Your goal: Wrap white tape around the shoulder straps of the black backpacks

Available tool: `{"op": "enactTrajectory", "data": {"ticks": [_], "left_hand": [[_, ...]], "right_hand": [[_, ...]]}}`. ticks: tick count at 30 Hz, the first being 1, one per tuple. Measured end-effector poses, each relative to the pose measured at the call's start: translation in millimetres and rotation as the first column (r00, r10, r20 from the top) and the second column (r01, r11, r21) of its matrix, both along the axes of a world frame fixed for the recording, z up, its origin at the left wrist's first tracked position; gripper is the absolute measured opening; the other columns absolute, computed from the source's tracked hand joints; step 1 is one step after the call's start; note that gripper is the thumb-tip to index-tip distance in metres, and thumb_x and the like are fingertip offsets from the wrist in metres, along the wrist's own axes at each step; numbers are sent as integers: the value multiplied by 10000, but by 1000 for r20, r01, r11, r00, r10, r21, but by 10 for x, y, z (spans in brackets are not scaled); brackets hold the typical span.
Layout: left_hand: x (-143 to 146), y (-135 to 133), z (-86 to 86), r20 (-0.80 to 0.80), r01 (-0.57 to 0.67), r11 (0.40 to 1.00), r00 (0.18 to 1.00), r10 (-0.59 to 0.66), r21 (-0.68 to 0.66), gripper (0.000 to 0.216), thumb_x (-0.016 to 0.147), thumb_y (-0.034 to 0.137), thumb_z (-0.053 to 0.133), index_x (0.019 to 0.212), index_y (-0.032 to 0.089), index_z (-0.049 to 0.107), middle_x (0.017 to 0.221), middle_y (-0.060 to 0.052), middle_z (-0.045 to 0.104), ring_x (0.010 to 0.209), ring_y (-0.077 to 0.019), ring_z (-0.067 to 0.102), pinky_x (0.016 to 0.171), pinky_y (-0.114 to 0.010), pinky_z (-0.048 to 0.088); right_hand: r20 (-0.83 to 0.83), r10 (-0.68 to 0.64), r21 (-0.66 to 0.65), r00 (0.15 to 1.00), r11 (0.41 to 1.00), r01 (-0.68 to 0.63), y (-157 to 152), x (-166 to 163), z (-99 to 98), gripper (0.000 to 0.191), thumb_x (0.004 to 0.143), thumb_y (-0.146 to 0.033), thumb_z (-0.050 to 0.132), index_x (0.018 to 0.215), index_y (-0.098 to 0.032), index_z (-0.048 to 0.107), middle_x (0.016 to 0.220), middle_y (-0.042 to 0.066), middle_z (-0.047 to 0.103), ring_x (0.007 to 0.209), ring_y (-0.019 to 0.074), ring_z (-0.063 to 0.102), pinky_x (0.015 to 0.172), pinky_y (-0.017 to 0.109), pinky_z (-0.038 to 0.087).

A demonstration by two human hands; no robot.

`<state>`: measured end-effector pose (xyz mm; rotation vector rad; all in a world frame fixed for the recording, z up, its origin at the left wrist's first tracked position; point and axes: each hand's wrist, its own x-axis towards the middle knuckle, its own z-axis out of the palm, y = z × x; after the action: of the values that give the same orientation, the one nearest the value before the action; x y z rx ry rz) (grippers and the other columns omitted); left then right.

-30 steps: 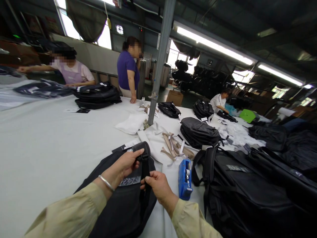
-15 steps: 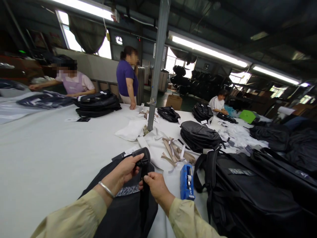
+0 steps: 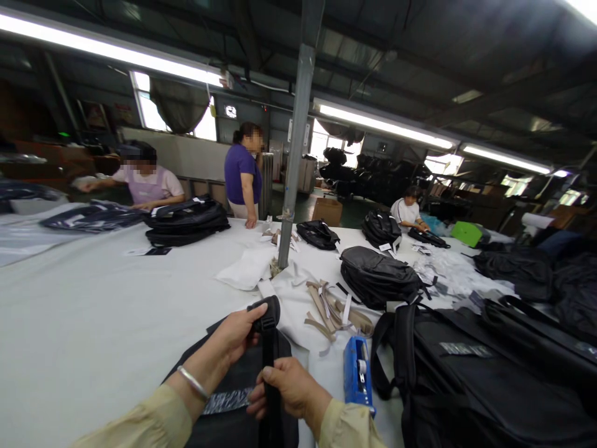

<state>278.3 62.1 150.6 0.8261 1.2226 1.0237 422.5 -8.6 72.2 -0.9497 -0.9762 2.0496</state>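
Right hand [image 3: 293, 387] has slid down the strap [image 3: 267, 350], farther from the buckle [image 3: 268, 323]. Backpack [image 3: 219, 430]: black, shiny grey patch [image 3: 228, 400] across it, lying on the white table [image 3: 93, 317] under both hands. Left hand [image 3: 237, 333] closed round the strap's top, thumb up; right one curled, pinching the strap.

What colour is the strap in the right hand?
The strap is black, clearest in the head view.

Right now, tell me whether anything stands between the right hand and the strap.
Nothing visible: the right hand grips the strap, the left hand holds its thick end. The dispenser stands apart, to the right.
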Motion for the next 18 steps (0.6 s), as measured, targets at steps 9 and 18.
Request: {"op": "enactTrajectory", "data": {"ticks": [9,18], "left_hand": [[-65,-30,49,-50,14,999,999,-12,43,526,560,610,796,716,141,615,568,-9,600,470,-120,445,457,-248,301],[-82,-185,134,-1,18,1000,1000,-18,-10,458,609,553,804,615,162,566,489,17,513,417,-99,400,393,-222,305]], "right_hand": [[726,-159,386,669,900,-204,-55,319,-14,352,665,-409,724,932,-180,719,758,70,712,728,239,655,735,383,508],[57,-15,375,998,927,-7,223,23,150,333,683,-445,738,839,-150,728,697,30,680,637,180,624,722,345,519]]}}
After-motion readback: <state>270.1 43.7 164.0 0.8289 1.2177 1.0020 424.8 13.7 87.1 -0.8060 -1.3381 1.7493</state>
